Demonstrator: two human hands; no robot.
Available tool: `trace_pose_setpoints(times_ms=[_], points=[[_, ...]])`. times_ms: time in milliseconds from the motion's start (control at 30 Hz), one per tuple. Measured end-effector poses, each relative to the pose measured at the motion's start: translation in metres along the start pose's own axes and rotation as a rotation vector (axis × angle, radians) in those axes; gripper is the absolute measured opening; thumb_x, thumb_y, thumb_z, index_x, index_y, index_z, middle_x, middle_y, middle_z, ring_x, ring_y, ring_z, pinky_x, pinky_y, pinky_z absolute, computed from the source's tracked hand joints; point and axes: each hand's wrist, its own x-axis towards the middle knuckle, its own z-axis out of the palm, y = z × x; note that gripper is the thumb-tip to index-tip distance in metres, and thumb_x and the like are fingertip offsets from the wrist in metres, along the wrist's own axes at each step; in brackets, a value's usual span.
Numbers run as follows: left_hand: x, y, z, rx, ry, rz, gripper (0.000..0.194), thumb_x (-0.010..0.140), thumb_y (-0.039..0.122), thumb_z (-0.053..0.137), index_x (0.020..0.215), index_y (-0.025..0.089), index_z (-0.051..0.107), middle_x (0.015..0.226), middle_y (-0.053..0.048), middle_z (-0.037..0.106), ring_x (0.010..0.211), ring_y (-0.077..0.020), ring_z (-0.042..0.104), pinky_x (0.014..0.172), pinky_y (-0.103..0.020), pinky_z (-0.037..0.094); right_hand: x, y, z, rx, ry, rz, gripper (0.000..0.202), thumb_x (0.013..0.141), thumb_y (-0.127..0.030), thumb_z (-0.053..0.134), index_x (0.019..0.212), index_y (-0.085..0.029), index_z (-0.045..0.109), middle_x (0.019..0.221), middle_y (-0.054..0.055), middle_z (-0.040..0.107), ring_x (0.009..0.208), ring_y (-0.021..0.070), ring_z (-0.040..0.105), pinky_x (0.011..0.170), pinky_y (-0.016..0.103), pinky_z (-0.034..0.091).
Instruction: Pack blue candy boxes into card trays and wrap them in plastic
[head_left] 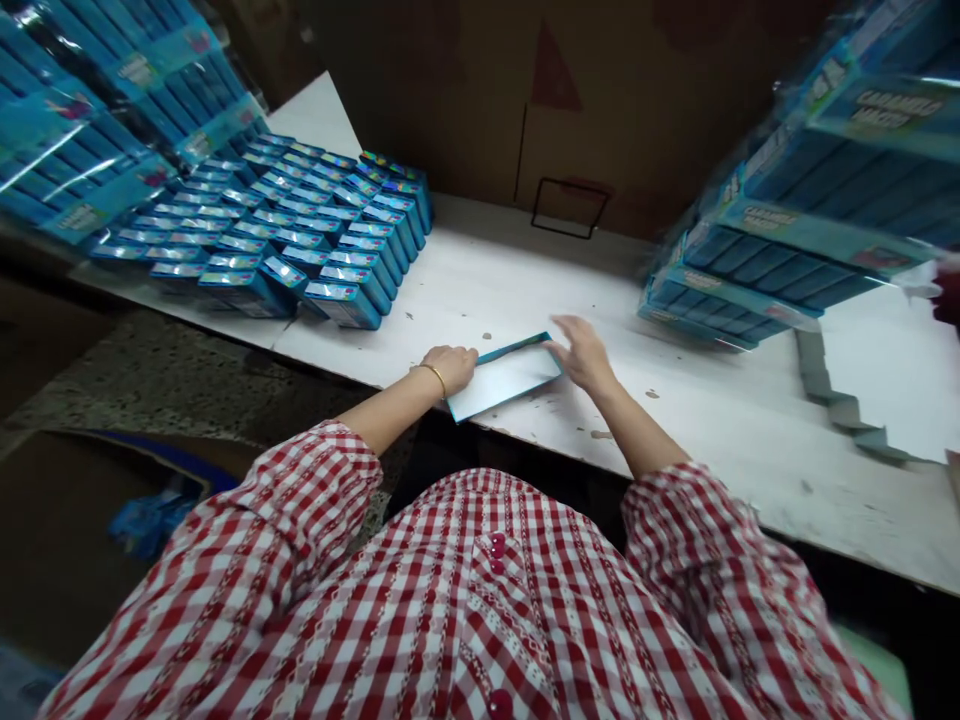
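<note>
Stains [652, 394] spot the white table [480, 265] above speckled floor [180, 355]; left hand [453, 368] grips a tray [510, 382]; right hand [581, 354], fingers parted, is at its end.

The counter [480, 265] extends from left to right, with an upright panel [465, 100] behind its far edge. Near centre: a tray [506, 382] lies obliquely at the near edge, its right end farther than its left; the left hand [452, 367] is at the left end, the right hand [585, 355] at the right. Left: small boxes [300, 238] stand in adjoining rows, with stacked packs [112, 120] farther left beside them. Right: a second stack [810, 190], well apart from the rows. Far centre: a wire frame [562, 232], just before the panel. Below left: a carton [150, 450] containing packets [150, 525].
</note>
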Motion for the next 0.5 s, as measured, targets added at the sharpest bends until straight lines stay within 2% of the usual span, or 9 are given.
trace_pose_setpoints(times_ms=[67,133,233,367,433,500], points=[[-0.003,-0.002,0.002,-0.049,0.058,-0.048,0.038,0.086,0.041,0.038,0.108,0.014,0.054,0.106,-0.016,0.064,0.096,-0.0298,0.061,0.077,-0.040,0.047,-0.022,0.008,0.001,0.167,0.102,0.264,0.047,0.090,-0.040,0.033,0.127,-0.013,0.045,0.111,0.013,0.058,0.096,0.0218,0.056,0.083,0.035,0.044],[-0.003,0.001,0.005,-0.109,0.109,-0.068,0.041,0.086,0.045,0.039,0.112,0.015,0.051,0.108,-0.015,0.063,0.097,-0.0294,0.061,0.078,-0.040,0.047,-0.040,0.003,0.012,0.277,0.056,0.403,0.051,0.090,-0.042,0.028,0.130,-0.012,0.042,0.103,0.012,0.060,0.087,0.0216,0.059,0.078,0.036,0.046],[0.001,0.012,0.010,-0.183,0.084,-0.074,0.033,0.086,0.030,0.039,0.115,0.017,0.048,0.105,-0.013,0.065,0.095,-0.0272,0.063,0.077,-0.038,0.047,-0.045,-0.029,0.038,0.252,0.005,0.395,0.055,0.088,-0.040,0.031,0.135,-0.012,0.033,0.109,0.014,0.056,0.095,0.0239,0.056,0.080,0.037,0.046],[0.004,0.029,0.016,-0.268,0.086,-0.232,0.032,0.080,0.015,0.040,0.110,0.010,0.049,0.097,-0.018,0.065,0.094,-0.0285,0.063,0.074,-0.036,0.048,-0.013,-0.072,0.063,0.135,0.072,0.345,0.061,0.080,-0.021,0.036,0.139,-0.008,0.026,0.121,0.019,0.046,0.112,0.0268,0.046,0.091,0.039,0.042],[0.004,0.033,0.015,-0.339,0.100,-0.299,0.033,0.079,0.013,0.040,0.111,0.007,0.048,0.098,-0.020,0.065,0.096,-0.0293,0.063,0.075,-0.036,0.048,0.002,-0.076,0.065,0.156,0.062,0.294,0.062,0.075,-0.013,0.035,0.136,-0.008,0.031,0.119,0.018,0.048,0.110,0.0266,0.047,0.092,0.039,0.041],[0.003,0.033,0.012,-0.406,0.087,-0.329,0.036,0.080,0.015,0.041,0.114,0.007,0.048,0.099,-0.020,0.064,0.097,-0.0291,0.062,0.076,-0.036,0.048,0.011,-0.069,0.061,0.171,0.041,0.227,0.060,0.074,-0.012,0.036,0.134,-0.008,0.035,0.115,0.018,0.050,0.106,0.0265,0.049,0.091,0.039,0.041]])
